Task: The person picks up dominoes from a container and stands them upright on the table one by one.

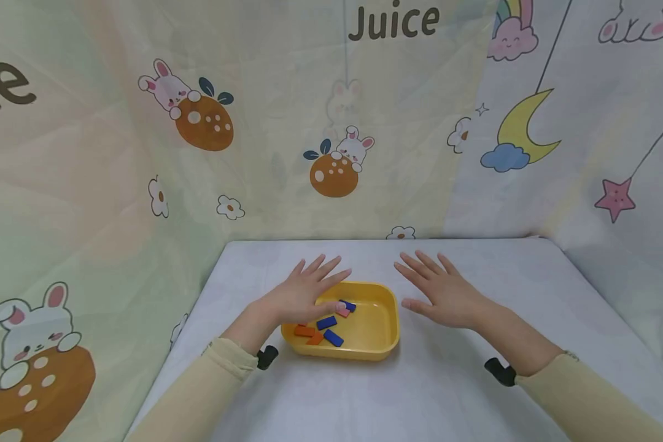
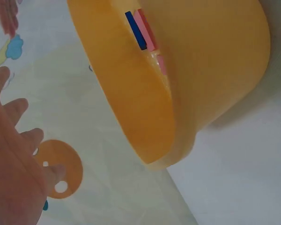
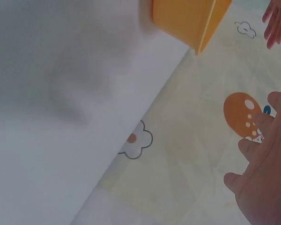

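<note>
A yellow plastic tray (image 1: pixel 383 334) sits on the white table (image 1: pixel 420 393), holding several small blue, orange and pink blocks (image 1: pixel 326 322). My left hand (image 1: pixel 304 291) hovers flat over the tray's left rim, fingers spread and straight, holding nothing. My right hand (image 1: pixel 442 291) is spread flat just right of the tray, palm down, also empty. In the left wrist view the tray (image 2: pixel 192 79) fills the frame with blue and pink blocks (image 2: pixel 143 30) inside, and the left hand (image 2: pixel 11 154) shows at the left edge. The right wrist view shows the tray's corner (image 3: pixel 187 18) and the right hand (image 3: pixel 264 178).
Cartoon-printed cloth walls (image 1: pixel 331 153) with rabbits, a moon and "Juice" lettering enclose the table on three sides. Bare table surface lies in front of the tray and to its right. Black wrist mounts (image 1: pixel 500 371) sit on both sleeved forearms.
</note>
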`<action>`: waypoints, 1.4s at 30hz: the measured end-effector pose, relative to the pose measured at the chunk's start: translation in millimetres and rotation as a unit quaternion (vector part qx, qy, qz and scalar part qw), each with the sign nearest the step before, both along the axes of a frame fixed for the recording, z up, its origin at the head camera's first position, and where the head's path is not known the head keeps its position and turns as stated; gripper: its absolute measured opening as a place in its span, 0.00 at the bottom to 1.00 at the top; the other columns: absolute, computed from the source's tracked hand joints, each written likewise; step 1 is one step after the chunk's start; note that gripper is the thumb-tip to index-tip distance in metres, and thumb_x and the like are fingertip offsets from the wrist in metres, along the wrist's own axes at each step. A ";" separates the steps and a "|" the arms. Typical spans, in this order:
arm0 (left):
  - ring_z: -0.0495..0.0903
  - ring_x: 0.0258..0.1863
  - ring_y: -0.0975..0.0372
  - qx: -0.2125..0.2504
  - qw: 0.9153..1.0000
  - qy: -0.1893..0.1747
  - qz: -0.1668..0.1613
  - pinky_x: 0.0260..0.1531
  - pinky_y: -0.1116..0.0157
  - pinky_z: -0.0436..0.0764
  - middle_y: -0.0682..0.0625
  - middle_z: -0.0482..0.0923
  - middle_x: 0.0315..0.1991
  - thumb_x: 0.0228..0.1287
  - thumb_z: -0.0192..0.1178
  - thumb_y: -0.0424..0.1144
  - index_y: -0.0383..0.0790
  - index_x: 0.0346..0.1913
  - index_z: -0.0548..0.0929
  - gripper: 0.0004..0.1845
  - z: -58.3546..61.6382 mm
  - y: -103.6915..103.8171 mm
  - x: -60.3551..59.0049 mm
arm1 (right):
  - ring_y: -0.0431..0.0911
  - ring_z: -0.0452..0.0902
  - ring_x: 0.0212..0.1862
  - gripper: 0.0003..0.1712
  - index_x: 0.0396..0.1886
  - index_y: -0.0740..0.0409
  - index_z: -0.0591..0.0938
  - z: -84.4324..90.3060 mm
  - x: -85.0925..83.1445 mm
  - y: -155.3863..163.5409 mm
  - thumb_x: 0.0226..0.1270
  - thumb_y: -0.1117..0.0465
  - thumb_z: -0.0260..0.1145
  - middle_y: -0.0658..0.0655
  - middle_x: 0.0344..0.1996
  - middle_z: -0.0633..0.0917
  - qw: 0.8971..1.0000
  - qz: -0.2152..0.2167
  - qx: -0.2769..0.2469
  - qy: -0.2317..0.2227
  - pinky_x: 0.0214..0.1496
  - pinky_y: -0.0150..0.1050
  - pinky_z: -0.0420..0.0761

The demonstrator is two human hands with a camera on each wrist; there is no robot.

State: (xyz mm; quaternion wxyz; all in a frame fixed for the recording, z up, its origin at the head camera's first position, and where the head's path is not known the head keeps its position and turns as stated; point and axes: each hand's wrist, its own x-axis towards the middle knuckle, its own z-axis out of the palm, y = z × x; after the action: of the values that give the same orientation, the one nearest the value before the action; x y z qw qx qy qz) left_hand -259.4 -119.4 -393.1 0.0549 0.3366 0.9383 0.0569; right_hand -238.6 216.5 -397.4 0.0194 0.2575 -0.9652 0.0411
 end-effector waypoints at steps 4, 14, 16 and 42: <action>0.36 0.81 0.53 0.017 1.000 -0.002 0.012 0.77 0.41 0.39 0.60 0.38 0.81 0.65 0.34 0.76 0.73 0.77 0.46 0.38 -6.3 -4.1 -3.7 | 0.56 0.43 0.80 0.44 0.79 0.36 0.52 -0.9 0.2 0.1 0.69 0.31 0.53 0.49 0.80 0.53 1.000 0.007 -0.020 -0.003 0.79 0.65 0.40; 0.51 0.79 0.51 0.229 0.939 -0.112 0.231 0.75 0.41 0.55 0.53 0.55 0.78 0.67 0.42 0.72 0.66 0.75 0.59 0.36 -52.9 -50.5 -43.8 | 0.51 0.78 0.58 0.21 0.62 0.46 0.79 -1.5 -12.7 -11.9 0.72 0.47 0.60 0.49 0.56 0.83 0.978 -0.011 -0.180 -0.102 0.59 0.51 0.82; 0.53 0.78 0.50 0.285 0.902 -0.159 0.282 0.74 0.40 0.54 0.53 0.57 0.78 0.63 0.41 0.76 0.67 0.74 0.61 0.38 -66.2 -58.4 -51.2 | 0.47 0.80 0.51 0.17 0.57 0.44 0.82 -2.7 -19.2 -18.4 0.72 0.48 0.61 0.47 0.50 0.85 0.969 -0.019 -0.212 -0.129 0.54 0.47 0.84; 0.74 0.65 0.59 0.499 0.753 -0.276 0.328 0.68 0.53 0.73 0.60 0.78 0.62 0.68 0.52 0.64 0.67 0.58 0.81 0.20 -121.8 -53.6 -44.3 | 0.47 0.83 0.35 0.16 0.52 0.50 0.85 -37.7 -70.0 -96.7 0.68 0.52 0.66 0.53 0.37 0.87 0.914 -0.066 -0.248 -0.315 0.42 0.36 0.85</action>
State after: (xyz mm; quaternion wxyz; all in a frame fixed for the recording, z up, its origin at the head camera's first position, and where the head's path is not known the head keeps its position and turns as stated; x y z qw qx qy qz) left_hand -303.8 -173.0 -515.0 0.1139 -0.0425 0.7738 0.6217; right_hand -308.6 119.8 -435.1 -0.2193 0.1543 -0.8950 0.3563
